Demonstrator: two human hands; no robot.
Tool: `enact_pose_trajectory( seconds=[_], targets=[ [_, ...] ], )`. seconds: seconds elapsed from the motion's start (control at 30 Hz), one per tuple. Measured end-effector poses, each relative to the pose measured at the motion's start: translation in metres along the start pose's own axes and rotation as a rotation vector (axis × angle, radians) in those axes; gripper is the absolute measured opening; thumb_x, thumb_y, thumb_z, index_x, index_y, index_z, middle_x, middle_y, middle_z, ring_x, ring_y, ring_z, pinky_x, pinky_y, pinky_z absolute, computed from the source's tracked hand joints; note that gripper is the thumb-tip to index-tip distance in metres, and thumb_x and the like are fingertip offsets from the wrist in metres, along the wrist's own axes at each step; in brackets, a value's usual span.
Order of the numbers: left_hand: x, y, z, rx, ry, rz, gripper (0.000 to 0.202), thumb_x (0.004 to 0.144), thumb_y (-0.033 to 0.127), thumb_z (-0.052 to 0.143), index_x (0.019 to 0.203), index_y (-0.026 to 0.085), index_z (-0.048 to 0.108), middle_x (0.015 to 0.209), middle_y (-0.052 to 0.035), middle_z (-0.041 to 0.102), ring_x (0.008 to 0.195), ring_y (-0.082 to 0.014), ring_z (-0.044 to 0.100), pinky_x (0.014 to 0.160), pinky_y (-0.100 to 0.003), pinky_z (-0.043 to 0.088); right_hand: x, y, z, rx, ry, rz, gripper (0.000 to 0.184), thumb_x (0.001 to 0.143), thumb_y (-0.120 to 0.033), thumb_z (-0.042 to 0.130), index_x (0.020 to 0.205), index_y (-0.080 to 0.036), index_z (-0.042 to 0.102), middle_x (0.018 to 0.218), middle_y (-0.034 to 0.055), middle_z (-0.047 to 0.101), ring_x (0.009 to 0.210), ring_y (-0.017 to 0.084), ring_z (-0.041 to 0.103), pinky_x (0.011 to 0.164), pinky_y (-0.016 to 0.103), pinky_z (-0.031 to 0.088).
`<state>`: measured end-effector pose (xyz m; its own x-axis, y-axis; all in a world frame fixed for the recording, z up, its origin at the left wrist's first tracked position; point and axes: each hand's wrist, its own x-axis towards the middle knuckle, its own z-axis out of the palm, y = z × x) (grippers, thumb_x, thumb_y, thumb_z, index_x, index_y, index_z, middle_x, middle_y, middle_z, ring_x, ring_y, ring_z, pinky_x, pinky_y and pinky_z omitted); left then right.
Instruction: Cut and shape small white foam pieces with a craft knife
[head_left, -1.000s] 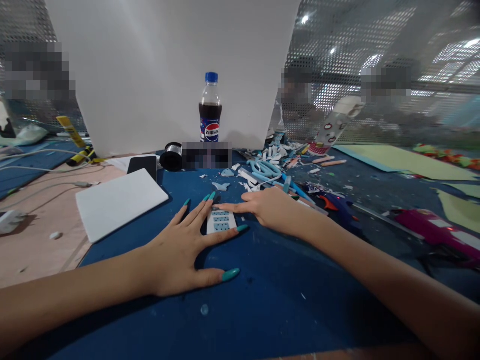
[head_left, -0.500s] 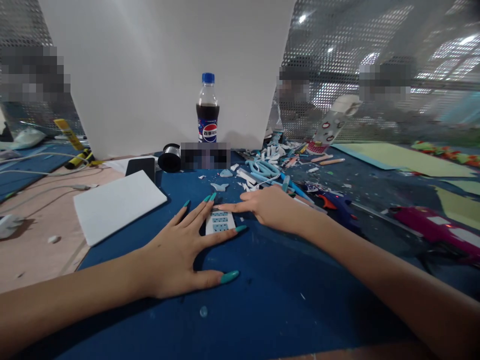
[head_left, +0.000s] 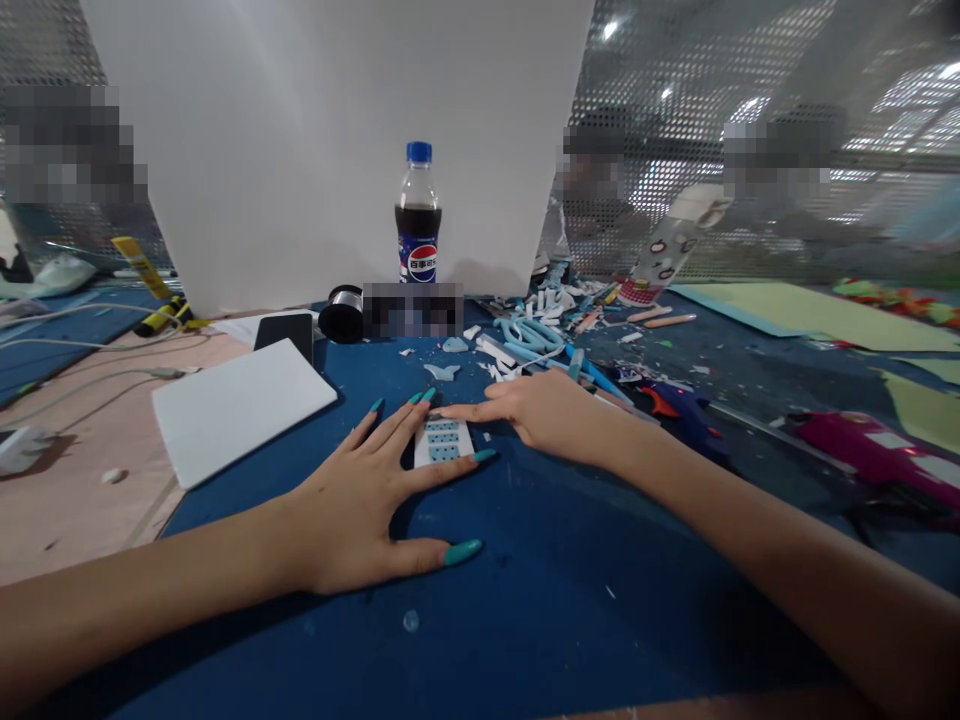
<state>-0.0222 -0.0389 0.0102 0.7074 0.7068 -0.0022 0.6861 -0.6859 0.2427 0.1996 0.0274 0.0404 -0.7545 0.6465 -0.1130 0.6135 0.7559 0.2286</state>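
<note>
Spread flat on the blue mat, my left hand (head_left: 356, 495) is open, its long teal nails showing. Its index finger lies across the lower edge of a small white card (head_left: 466, 436), which bears several light-blue strips with dark dots. My right hand (head_left: 536, 410) reaches in from the right, index finger stretched out and its tip on the card's top edge beside my left fingertips. The other right fingers are partly bent, and I see nothing held in them. Just beyond the card lies a pale-blue tail-shaped piece (head_left: 442, 372).
A cola bottle (head_left: 418, 220) and a wire spool (head_left: 342, 315) stand before a white board (head_left: 337, 130). Scraps (head_left: 551, 300) and light-blue strips (head_left: 525, 335) lie behind my right hand. A magenta tool (head_left: 862, 450) is at the right, a white sheet (head_left: 244, 412) at the left.
The whole view has shifted slightly. Both hands keep nearly the same pose on the card.
</note>
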Motion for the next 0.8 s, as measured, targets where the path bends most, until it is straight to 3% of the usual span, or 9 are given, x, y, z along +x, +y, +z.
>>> enact_pose_trajectory(
  seconds=[0.23,0.5,0.8],
  targets=[
    [0.0001,0.0010,0.0002,0.005,-0.004,-0.006,0.065,0.077,0.068,0.039,0.135,0.045,0.018,0.149,0.0005,-0.002,0.133,-0.0370,0.005,0.102,-0.062,0.010,-0.0011,0.0019,0.0024,-0.003,0.031,-0.023,0.074,0.072,0.002,0.039,0.131,-0.042,0.035,0.075,0.0008,0.057,0.049,0.008,0.037,0.043,0.022,0.015],
    [0.0002,0.0010,-0.0006,0.002,-0.010,-0.008,0.065,0.077,0.068,0.039,0.135,0.046,0.017,0.149,0.0008,-0.004,0.133,-0.0373,0.004,0.102,-0.062,0.010,-0.0023,-0.0001,-0.0013,0.001,0.024,-0.009,0.075,0.072,0.002,0.039,0.130,-0.046,0.035,0.075,0.0004,0.056,0.051,0.008,0.037,0.044,0.021,0.015],
    [-0.0011,-0.0009,0.0027,-0.009,0.026,-0.007,0.065,0.077,0.068,0.041,0.134,0.045,0.022,0.149,0.0023,-0.002,0.133,-0.0373,0.007,0.104,-0.060,0.009,-0.0028,0.0023,0.0002,-0.005,0.044,-0.030,0.071,0.073,0.001,0.039,0.130,-0.041,0.037,0.074,0.0013,0.058,0.050,0.009,0.038,0.044,0.022,0.016]
  ],
)
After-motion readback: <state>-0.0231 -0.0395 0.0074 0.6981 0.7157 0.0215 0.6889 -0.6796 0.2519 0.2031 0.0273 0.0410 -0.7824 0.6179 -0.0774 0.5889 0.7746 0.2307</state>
